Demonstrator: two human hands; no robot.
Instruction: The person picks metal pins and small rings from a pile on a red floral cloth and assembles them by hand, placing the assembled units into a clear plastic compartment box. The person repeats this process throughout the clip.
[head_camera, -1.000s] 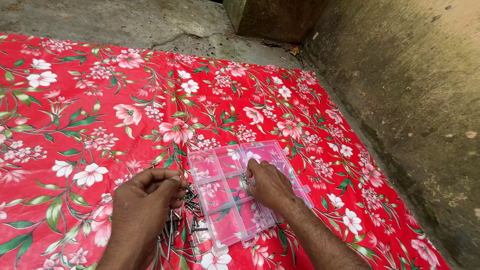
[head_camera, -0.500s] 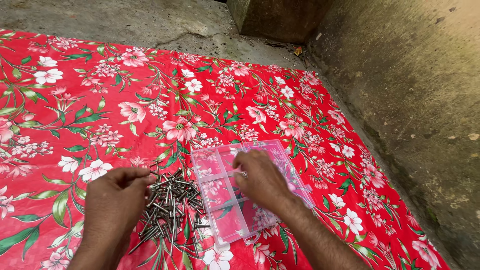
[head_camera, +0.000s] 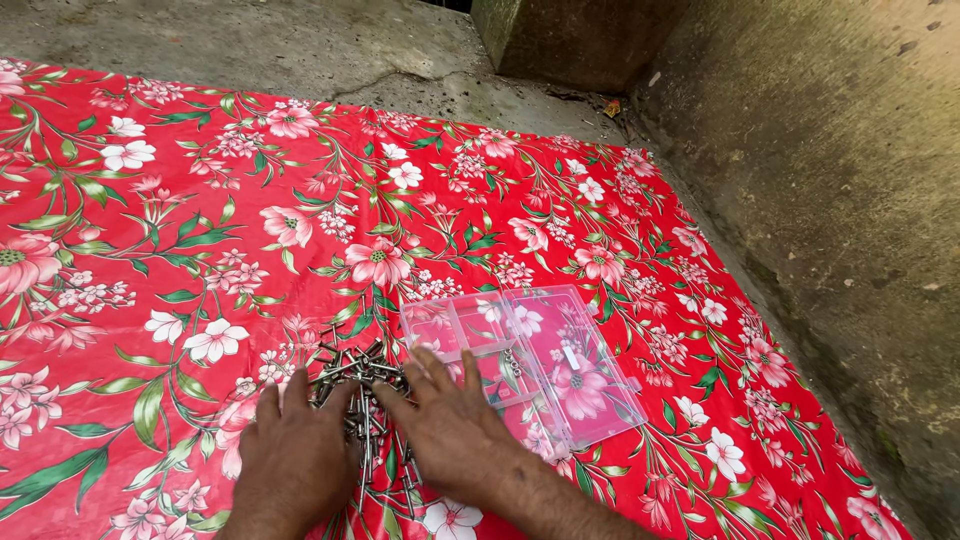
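Observation:
A pile of small metal screws (head_camera: 362, 385) lies on a red flowered cloth (head_camera: 250, 230). My left hand (head_camera: 292, 458) rests palm down on the pile's left side, fingers apart. On the pile's right side my right hand (head_camera: 446, 422) is flat with spread fingers, its fingertips touching the screws and the near edge of a clear plastic compartment box (head_camera: 520, 355). The box lies open just right of the pile, its lid folded out to the right. One small metal piece shows in a box compartment. Neither hand grips anything that I can see.
The cloth covers a rough concrete floor (head_camera: 300, 50). A stained concrete wall (head_camera: 830, 170) rises along the right edge of the cloth, and a concrete block (head_camera: 560, 35) stands at the far corner.
My right hand has moved from over the box down onto the pile. My left hand, which was pinched above the screws, has flattened onto them. The view has shifted slightly.

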